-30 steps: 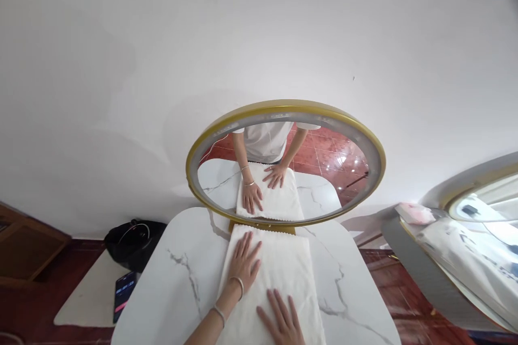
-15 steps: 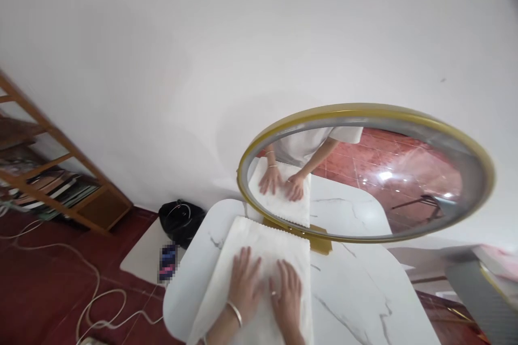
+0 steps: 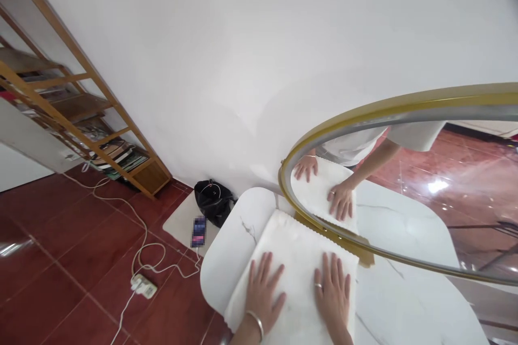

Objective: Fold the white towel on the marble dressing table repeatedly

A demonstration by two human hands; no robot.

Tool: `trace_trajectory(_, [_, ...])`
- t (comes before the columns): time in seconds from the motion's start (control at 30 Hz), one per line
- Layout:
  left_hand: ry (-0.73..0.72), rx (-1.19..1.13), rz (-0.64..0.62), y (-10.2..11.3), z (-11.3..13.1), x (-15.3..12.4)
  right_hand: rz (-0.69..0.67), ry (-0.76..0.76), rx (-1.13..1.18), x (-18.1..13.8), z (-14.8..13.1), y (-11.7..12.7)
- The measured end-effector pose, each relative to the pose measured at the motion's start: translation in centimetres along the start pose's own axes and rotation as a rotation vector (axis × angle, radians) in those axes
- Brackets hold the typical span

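Note:
A white folded cloth (image 3: 299, 259) lies on a white marble table (image 3: 226, 264) in front of an oval gold-framed mirror (image 3: 364, 113). My left hand (image 3: 263, 288) rests flat on the cloth's left part, fingers spread, a bracelet on the wrist. My right hand (image 3: 332, 291) lies flat on the cloth's right part, fingers apart, a ring on one finger. Neither hand grips anything. The mirror reflects both hands and the cloth.
A wooden shelf rack (image 3: 68, 113) with books leans at the left wall. On the red tiled floor lie a black bag (image 3: 212, 202), a phone (image 3: 198, 230) on a pale mat, white cables and a power strip (image 3: 143, 285).
The view has swung left and down, bringing the shelf and floor into sight. My hands have spread apart on the cloth, the right one sliding toward its right side.

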State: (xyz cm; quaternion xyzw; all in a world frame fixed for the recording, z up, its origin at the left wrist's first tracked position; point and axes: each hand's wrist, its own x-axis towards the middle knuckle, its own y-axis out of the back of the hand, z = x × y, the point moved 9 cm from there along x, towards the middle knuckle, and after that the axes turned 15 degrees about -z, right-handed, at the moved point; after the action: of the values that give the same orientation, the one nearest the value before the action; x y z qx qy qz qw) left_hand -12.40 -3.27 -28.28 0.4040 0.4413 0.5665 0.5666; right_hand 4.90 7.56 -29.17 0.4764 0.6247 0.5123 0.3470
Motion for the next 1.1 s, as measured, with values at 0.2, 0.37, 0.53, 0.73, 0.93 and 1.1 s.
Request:
trace_trajectory(0.2, [0.212,0.127,0.182,2.0,-6.4,-3.4,-0.05,0.133,-0.034,1.0,-8.5,-1.5])
trace_trajectory(0.37, [0.266,0.037,0.179,3.4,-9.9,2.8,-0.045,0.175,-0.068,1.7,-11.8,-2.0])
trace_trajectory(0.53, [0.201,0.029,0.085,4.6,-11.7,11.1,0.025,0.178,-0.05,5.0,-12.8,-1.6])
trace_trajectory(0.73, [0.227,0.007,0.034,5.2,-13.0,16.0,0.039,0.137,-0.024,11.1,-14.7,-2.7])
trace_trajectory(0.93, [0.262,0.001,-0.007,6.7,-13.7,21.0,-0.05,0.08,0.004,17.2,-15.4,-4.2])
trace_trajectory(1.1, [0.308,-0.007,0.004,6.6,-13.9,19.2,0.028,0.214,0.018,16.1,-15.0,-3.5])
